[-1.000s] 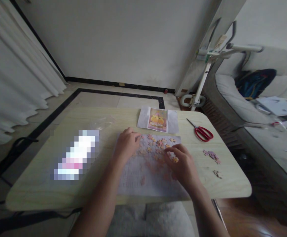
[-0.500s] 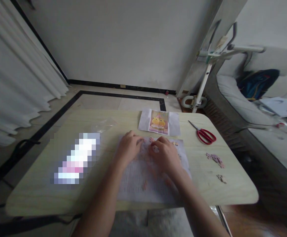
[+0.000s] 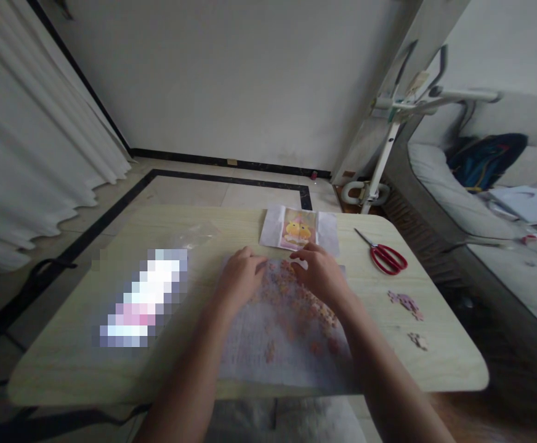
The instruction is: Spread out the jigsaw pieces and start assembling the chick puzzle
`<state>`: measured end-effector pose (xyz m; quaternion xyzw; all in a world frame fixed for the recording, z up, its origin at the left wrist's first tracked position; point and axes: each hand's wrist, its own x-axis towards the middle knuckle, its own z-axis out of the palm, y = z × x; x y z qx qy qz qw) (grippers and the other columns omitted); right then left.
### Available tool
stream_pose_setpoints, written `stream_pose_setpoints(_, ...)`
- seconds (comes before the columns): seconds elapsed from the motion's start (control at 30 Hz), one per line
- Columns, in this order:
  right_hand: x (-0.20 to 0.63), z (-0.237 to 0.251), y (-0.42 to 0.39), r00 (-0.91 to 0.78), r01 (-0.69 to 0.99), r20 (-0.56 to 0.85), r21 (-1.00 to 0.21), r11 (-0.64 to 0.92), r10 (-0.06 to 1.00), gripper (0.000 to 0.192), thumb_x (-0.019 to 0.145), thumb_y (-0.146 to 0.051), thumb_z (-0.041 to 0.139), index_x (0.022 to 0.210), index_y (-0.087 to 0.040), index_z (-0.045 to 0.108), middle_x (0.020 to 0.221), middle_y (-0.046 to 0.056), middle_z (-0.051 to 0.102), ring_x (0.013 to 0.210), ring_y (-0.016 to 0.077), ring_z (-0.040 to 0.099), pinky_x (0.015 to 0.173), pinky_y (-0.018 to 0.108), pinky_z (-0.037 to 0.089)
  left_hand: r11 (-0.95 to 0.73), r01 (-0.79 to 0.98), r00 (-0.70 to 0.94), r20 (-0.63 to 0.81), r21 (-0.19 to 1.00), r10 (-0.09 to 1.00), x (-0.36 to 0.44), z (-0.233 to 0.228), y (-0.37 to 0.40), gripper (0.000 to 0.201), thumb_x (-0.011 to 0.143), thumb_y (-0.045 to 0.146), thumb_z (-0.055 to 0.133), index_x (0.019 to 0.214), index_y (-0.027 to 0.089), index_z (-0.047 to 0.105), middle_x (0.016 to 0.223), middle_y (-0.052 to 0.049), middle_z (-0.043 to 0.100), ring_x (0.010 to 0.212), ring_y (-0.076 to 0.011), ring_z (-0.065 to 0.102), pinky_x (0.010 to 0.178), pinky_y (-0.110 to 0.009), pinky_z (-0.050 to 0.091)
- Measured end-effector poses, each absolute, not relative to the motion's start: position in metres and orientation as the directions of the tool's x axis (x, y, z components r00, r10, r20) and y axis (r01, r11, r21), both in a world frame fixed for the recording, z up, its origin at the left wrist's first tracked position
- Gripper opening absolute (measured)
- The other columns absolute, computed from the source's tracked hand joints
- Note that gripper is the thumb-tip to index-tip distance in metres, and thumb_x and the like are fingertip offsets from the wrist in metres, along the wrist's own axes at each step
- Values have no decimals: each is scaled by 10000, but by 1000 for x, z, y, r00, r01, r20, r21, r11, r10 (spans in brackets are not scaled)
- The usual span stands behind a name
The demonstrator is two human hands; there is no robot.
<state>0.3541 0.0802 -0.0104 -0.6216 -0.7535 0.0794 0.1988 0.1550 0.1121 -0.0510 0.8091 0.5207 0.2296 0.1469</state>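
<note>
Shifted up toward the far edge of the white sheet (image 3: 287,344), the right hand (image 3: 323,277) pinches one pale puzzle piece (image 3: 302,263) in its grip while the left hand (image 3: 239,280) lies flat and empty beside it, and around both grips the loose pieces (image 3: 296,295) stay scattered, little joined, with the picture card (image 3: 298,229) just beyond on the tabletop (image 3: 65,344).

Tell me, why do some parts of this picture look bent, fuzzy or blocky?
Head view: the wide lens bows the table edge and tilts the walls; light is soft and dim, without glare or hard shadows; both hands, left hand and right hand, and the puzzle pieces look slightly soft; a patch left of the hands is pixelated; the scissors read clearly.
</note>
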Motion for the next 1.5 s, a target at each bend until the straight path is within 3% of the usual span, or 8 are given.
stream_pose_setpoints(0.57,342,-21,81,-160,886,141,-416,205,977,179,921,-226,547,921,-217,726,912,46,645,851,157,613,753,227,426,-377,781,358,137,498,924,157,-43,109,228,893,196,549,1014,245,737,902,-62,611,892,-183,593,808,-277,451)
stream_pose_setpoints(0.83,344,-27,80,-119,908,160,-383,172,980,194,921,-291,556,947,-208,729,920,68,635,872,178,604,747,250,424,-379,775,361,138,505,922,157,-44,108,194,885,215,566,965,232,742,893,-65,606,891,-187,589,801,-279,446)
stream_pose_setpoints(1.13,350,-21,77,-155,856,154,-472,211,976,179,903,-272,582,988,-212,727,905,61,625,845,173,599,752,254,441,-365,772,350,132,521,927,157,-43,109,198,885,221,568,980,229,741,899,-65,615,870,-180,593,782,-272,450)
stream_pose_setpoints(1.3,361,-22,75,-143,839,99,-515,173,985,137,864,-231,607,895,-215,739,919,53,620,813,157,604,739,244,454,-383,764,355,157,520,921,156,-44,109,186,875,227,575,956,222,742,899,-63,618,872,-181,594,782,-270,454)
stream_pose_setpoints(1.5,365,-14,71,-211,796,124,-554,244,970,153,859,-183,585,857,-196,738,893,50,622,772,144,602,722,242,454,-381,759,349,164,528,923,157,-43,108,225,855,209,559,979,223,746,871,-62,616,837,-178,596,746,-268,459)
